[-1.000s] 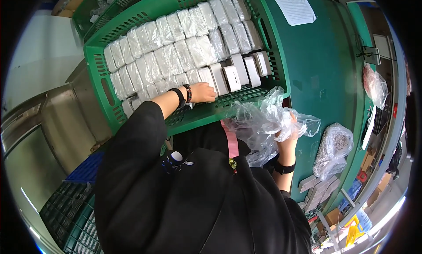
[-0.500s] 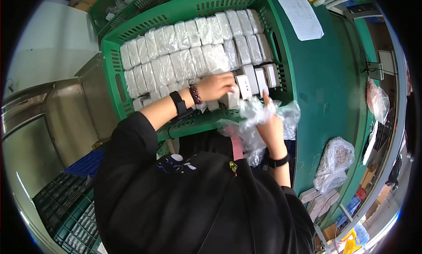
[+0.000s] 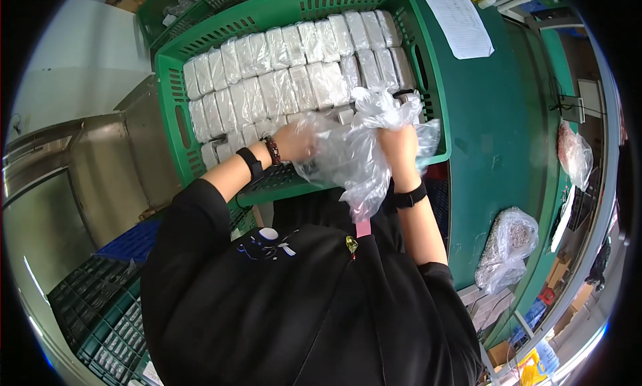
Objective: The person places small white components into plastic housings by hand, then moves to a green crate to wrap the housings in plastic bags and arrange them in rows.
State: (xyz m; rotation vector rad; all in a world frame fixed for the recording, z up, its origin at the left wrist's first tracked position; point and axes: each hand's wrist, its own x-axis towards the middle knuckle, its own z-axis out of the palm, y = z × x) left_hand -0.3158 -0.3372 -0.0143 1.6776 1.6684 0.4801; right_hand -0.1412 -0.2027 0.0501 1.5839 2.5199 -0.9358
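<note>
My right hand [image 3: 400,147] is closed round a bunch of crumpled clear plastic bags [image 3: 361,159] over the near right part of a green crate [image 3: 432,58]. My left hand [image 3: 294,144] is at the crate's near side, left of the bags. Its fingers are blurred and partly hidden by the plastic, so I cannot make out what they hold. Rows of white rectangular blocks [image 3: 275,48] in clear wrapping fill the crate's far part. In the near row, the plastic covers most of the blocks towards the right.
The crate stands on a green tabletop [image 3: 481,152]. A printed sheet [image 3: 461,25] lies right of it. Further right is a clear bag of small grey pieces [image 3: 511,242]. Another green crate [image 3: 200,12] is behind. Stacked dark crates [image 3: 100,312] stand at the lower left.
My right hand has lifted the plastic bags up and over the crate's near row. My left hand has drawn back to the left, away from the unwrapped white blocks.
</note>
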